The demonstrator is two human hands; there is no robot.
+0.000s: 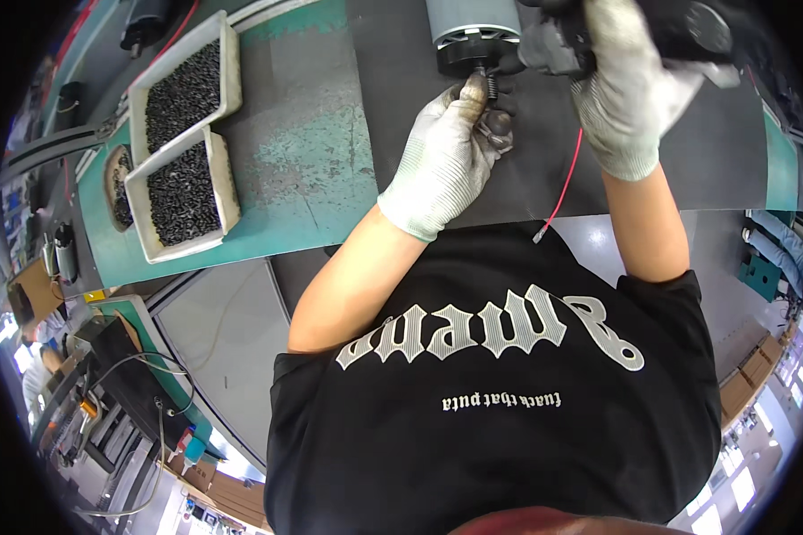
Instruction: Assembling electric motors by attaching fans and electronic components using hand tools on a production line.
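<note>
A grey cylindrical motor (475, 20) with a black end cap lies at the top of the bench, its end toward me. From that end sticks out a short ribbed metal shaft (492, 86). My left hand (451, 147), in a white glove with darkened fingertips, is closed with thumb and fingers at this shaft. Gloved too, my right hand (629, 98) grips a black and grey power drill (558, 46). The drill's nose points left and comes close to the motor's end cap; whether it touches a screw there I cannot tell.
Two white bins (232, 76) full of small black parts stand at the left on the worn green bench top (299, 134). A round dish (116, 192) sits beside them. A red wire (567, 183) with a metal terminal hangs over the front edge of the black mat (714, 169).
</note>
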